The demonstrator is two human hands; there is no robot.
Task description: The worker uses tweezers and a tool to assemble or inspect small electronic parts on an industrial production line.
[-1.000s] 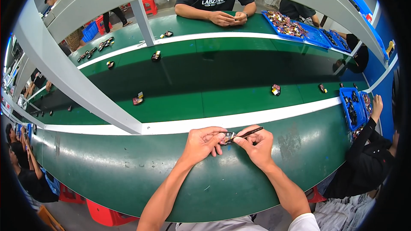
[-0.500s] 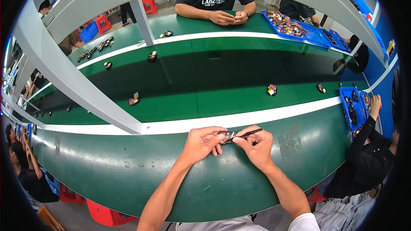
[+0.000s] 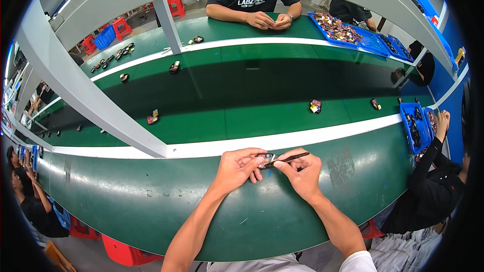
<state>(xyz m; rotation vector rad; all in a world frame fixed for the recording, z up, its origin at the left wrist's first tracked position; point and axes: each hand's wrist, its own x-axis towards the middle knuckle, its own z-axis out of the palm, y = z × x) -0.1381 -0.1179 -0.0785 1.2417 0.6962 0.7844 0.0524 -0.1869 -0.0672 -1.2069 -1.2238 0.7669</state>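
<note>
Over the green bench, my left hand [image 3: 238, 168] pinches a small black-framed electronic part [image 3: 266, 160] between thumb and fingers. Its upper face shows a pale and reddish inside, too small to make out in detail. My right hand [image 3: 305, 172] is closed round slim black tweezers [image 3: 296, 157], held like a pen. Their tip lies at the right side of the part, and my right thumb is close beside it. Both hands almost meet, just in front of the white rail.
Beyond the white rail [image 3: 217, 147], a green conveyor belt [image 3: 242, 126] carries small parts, such as a black-and-yellow one [image 3: 315, 106]. A grey frame post [image 3: 96, 88] slants across the left. Blue trays [image 3: 414, 133] of parts stand at right, beside a co-worker's arm [image 3: 428, 156]. Another person sits opposite.
The parts on the belt have shifted slightly to the left. My hands keep nearly the same place, still holding the part and the tweezers. The person opposite has moved their hands a little.
</note>
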